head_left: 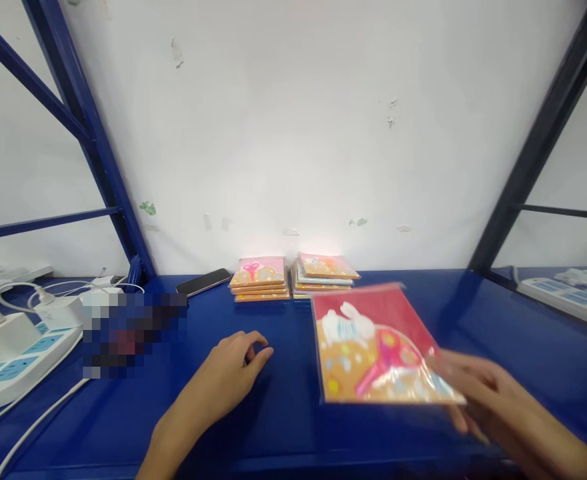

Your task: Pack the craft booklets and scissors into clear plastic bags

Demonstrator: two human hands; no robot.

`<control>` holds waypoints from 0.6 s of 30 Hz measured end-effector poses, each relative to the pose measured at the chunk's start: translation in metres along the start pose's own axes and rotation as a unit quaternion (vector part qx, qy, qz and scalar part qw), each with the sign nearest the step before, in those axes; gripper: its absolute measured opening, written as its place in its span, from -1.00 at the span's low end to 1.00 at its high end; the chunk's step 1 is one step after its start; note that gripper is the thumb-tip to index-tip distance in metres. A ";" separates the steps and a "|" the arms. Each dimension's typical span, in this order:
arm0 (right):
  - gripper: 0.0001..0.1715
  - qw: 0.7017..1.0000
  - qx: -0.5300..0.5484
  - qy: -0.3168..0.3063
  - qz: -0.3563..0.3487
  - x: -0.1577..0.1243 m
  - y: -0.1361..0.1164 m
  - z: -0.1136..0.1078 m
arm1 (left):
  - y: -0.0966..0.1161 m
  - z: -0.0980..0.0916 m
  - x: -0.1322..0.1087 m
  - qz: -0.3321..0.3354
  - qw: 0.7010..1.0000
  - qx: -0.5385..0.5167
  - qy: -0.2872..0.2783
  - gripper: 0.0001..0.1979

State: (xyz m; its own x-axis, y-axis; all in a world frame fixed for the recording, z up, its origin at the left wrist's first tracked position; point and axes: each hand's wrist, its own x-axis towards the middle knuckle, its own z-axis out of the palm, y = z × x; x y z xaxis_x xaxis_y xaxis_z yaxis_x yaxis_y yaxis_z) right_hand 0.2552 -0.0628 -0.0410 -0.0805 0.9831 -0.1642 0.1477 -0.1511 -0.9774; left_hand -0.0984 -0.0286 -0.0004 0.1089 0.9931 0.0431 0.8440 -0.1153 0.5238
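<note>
Two hands, one held packet, two stacks of packets, one phone, two power strips.

Flat blue shelf surface runs along a white plaster wall. Against the wall, mid-shelf: two stacks of flat plastic-wrapped card packets, side by side, just apart. Black rectangular smartphone lies just left of the left stack. Further left, a white power strip with white plug chargers in it; a pixelated patch covers the area between these and the phone. Far right, beyond a dark steel upright, a second white power strip. Left hand rests on the surface, before the stacks. Right hand holds a single plastic-wrapped card packet by its right edge, above the surface, in front of the right stack.
</note>
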 end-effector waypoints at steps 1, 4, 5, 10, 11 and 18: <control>-0.40 1.000 -0.017 -0.005 -0.017 0.013 -0.013 -0.005 | -0.003 -0.001 0.000 -0.002 1.000 0.013 -0.004 -0.67; -0.44 0.994 -0.032 0.017 -0.100 0.062 -0.061 -0.011 | -0.008 0.002 0.001 0.002 1.000 0.028 -0.006 -0.66; -0.44 0.990 -0.056 0.020 -0.132 0.082 -0.076 -0.010 | -0.008 0.004 0.001 0.004 1.000 0.030 -0.004 -0.66; -0.30 0.946 -0.253 0.079 -0.187 0.185 -0.110 0.002 | -0.007 0.007 0.000 0.004 0.999 0.045 -0.006 -0.66; -0.29 0.936 -0.291 0.091 -0.178 0.201 -0.109 0.004 | -0.006 0.007 0.000 0.004 0.999 0.046 -0.007 -0.66; -0.25 0.840 -0.481 0.157 -0.198 0.231 -0.088 0.007 | -0.002 0.004 -0.002 -0.001 0.998 0.061 -0.011 -0.66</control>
State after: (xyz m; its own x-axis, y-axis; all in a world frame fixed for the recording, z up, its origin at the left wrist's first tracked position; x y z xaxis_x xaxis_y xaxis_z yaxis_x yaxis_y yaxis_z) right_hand 0.2168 0.1768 0.0064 -0.0702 0.9380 0.3395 0.9100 0.1996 -0.3633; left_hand -0.0981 -0.0305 -0.0051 0.1174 0.9928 0.0232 0.9016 -0.1164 0.4165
